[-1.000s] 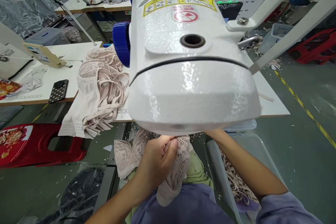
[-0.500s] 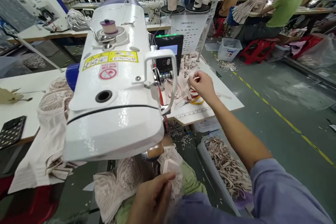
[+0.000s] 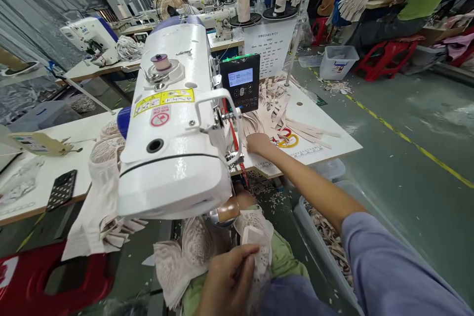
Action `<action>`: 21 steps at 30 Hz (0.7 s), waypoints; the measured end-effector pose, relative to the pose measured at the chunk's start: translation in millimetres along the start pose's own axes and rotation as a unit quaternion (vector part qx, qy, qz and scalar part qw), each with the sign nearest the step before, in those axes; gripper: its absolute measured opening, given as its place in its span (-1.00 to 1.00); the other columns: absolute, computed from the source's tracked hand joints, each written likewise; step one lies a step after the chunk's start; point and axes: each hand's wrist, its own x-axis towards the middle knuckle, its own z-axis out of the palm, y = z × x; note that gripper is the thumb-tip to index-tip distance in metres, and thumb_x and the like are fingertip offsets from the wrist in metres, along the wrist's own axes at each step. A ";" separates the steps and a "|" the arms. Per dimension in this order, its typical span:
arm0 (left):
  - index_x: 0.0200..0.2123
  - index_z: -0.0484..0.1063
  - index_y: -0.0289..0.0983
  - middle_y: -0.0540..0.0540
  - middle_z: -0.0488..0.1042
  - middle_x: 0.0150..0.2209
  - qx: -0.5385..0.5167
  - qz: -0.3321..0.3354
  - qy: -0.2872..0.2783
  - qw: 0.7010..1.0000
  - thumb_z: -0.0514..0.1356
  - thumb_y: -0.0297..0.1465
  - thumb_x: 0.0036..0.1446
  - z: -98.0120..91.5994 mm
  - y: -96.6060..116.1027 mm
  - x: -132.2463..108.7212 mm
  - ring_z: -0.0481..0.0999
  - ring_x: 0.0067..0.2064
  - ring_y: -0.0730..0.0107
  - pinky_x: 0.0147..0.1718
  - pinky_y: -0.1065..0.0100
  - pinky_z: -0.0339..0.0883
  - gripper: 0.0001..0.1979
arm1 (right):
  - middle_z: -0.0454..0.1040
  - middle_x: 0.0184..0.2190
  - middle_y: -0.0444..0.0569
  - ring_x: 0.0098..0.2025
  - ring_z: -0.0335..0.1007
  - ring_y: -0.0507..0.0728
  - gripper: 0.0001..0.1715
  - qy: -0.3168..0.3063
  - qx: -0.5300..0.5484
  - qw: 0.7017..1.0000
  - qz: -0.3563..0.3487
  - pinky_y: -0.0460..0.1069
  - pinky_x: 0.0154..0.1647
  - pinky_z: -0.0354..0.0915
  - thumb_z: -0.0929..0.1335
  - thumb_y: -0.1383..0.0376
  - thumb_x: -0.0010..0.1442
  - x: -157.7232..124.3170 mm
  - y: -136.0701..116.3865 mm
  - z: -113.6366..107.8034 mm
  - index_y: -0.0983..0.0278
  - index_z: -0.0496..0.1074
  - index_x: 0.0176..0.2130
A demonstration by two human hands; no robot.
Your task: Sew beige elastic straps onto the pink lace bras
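A white sewing machine (image 3: 174, 123) fills the middle of the view. Below its head, my left hand (image 3: 227, 281) is closed on a pale lace garment (image 3: 255, 237) that lies in my lap. My right hand (image 3: 259, 144) reaches across to the white table (image 3: 333, 140), just right of the machine, and rests beside a heap of beige straps (image 3: 276, 108). Its fingers point away and are partly hidden by the machine's guard, so I cannot see whether they grip anything. Scissors with yellow and red handles (image 3: 287, 138) lie just right of that hand.
A control panel (image 3: 240, 84) stands behind the machine. More lace pieces are stacked at the left (image 3: 107, 173), near a black phone (image 3: 62, 188). A clear bin of straps (image 3: 326, 237) sits on the floor at my right. A red stool (image 3: 55, 281) is lower left. Other people sew at the back.
My right hand came out from under the machine, went up to the strap heap, then dropped lower and nearer the machine. The view rose and pulled back. My left hand kept its hold on the lace.
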 end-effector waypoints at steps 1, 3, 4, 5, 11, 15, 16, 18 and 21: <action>-0.11 0.57 -0.20 -0.13 0.66 -0.27 -0.005 -0.007 -0.001 1.000 0.05 -0.25 0.33 -1.0 1.4 0.5 0.63 -0.30 0.30 -0.32 0.42 0.45 -0.68 | 0.45 0.01 0.08 0.00 0.44 0.19 -0.64 -0.004 0.031 0.999 -0.016 0.18 0.01 0.40 0.38 0.19 0.31 -2.5 2.6 -2.7 0.34 0.42 0.03; -0.10 0.57 -0.20 -0.14 0.65 -0.26 -0.014 -0.018 0.000 1.000 0.04 -0.24 0.33 -4.5 3.3 2.9 0.63 -0.24 0.26 -0.26 0.39 0.46 -0.67 | 0.44 0.01 0.05 -0.04 0.45 0.18 -0.64 -0.003 0.104 0.993 -0.061 0.14 -0.05 0.44 0.36 0.18 0.32 -15.3 8.9 -6.3 0.32 0.41 0.04; -0.10 0.57 -0.21 -0.15 0.64 -0.26 -0.019 -0.024 0.002 1.000 0.04 -0.23 0.33 -6.9 3.7 4.6 0.62 -0.22 0.25 -0.24 0.37 0.46 -0.67 | 0.45 0.00 0.04 -0.06 0.45 0.17 -0.64 0.001 0.143 0.986 -0.088 0.13 -0.07 0.44 0.35 0.17 0.33 -25.4 12.2 -6.1 0.31 0.40 0.05; -0.10 0.56 -0.22 -0.15 0.63 -0.29 -0.024 -0.033 0.005 0.999 0.04 -0.21 0.33 -9.5 3.8 6.7 0.61 -0.23 0.24 -0.25 0.35 0.47 -0.66 | 0.45 -0.02 0.03 -0.10 0.46 0.14 -0.64 0.004 0.181 0.976 -0.117 0.11 -0.11 0.45 0.34 0.16 0.34 -37.5 15.5 -3.8 0.32 0.40 0.04; -0.18 0.57 -0.30 -0.08 0.53 -0.46 -0.118 -0.136 0.018 0.983 0.09 -0.08 0.24 -16.8 5.6 24.4 0.44 -0.46 0.35 -0.47 0.40 0.32 -0.57 | 0.34 -0.48 -0.15 -0.56 0.24 -0.04 -0.43 -0.008 0.366 0.894 -0.258 -0.11 -0.55 0.26 0.25 -0.16 0.28 -121.8 25.7 46.7 0.26 0.39 -0.38; -0.32 0.57 -0.30 -0.09 0.53 -0.38 -0.279 -0.173 -0.041 0.944 0.11 -0.03 0.21 -11.8 8.4 35.4 0.46 -0.32 0.32 -0.26 0.34 0.35 -0.54 | 0.32 -0.45 -0.12 -0.51 0.25 -0.01 -0.41 -0.069 0.484 0.818 -0.303 -0.09 -0.51 0.23 0.40 -0.19 0.08 -162.8 20.3 77.5 0.25 0.34 -0.52; -0.38 0.55 -0.30 -0.07 0.50 -0.42 -0.313 -0.174 -0.062 0.932 0.13 -0.02 0.18 -10.5 8.9 36.8 0.44 -0.34 0.34 -0.28 0.36 0.33 -0.54 | 0.35 -0.41 -0.09 -0.45 0.30 0.01 -0.47 -0.090 0.513 0.800 -0.298 -0.07 -0.45 0.26 0.46 -0.12 0.05 -169.7 18.3 81.7 0.25 0.37 -0.51; -0.46 0.51 -0.31 0.00 0.38 -0.54 -0.341 -0.173 -0.085 0.920 0.20 0.00 0.12 -8.7 10.2 37.5 0.32 -0.47 0.45 -0.42 0.43 0.23 -0.54 | 0.41 -0.33 -0.04 -0.35 0.37 0.06 -0.58 -0.123 0.555 0.781 -0.258 -0.04 -0.35 0.30 0.50 -0.03 0.03 -180.8 15.6 88.8 0.25 0.46 -0.44; -0.46 0.48 -0.32 0.06 0.27 -0.57 -0.298 -0.150 -0.061 0.941 0.22 -0.01 0.13 -7.9 14.3 34.6 0.14 -0.53 0.53 -0.53 0.47 0.05 -0.55 | 0.46 -0.28 0.01 -0.25 0.41 0.14 -0.40 -0.159 0.580 0.780 -0.170 0.00 -0.29 0.34 0.43 -0.21 0.01 -196.6 19.1 101.8 0.24 0.52 -0.28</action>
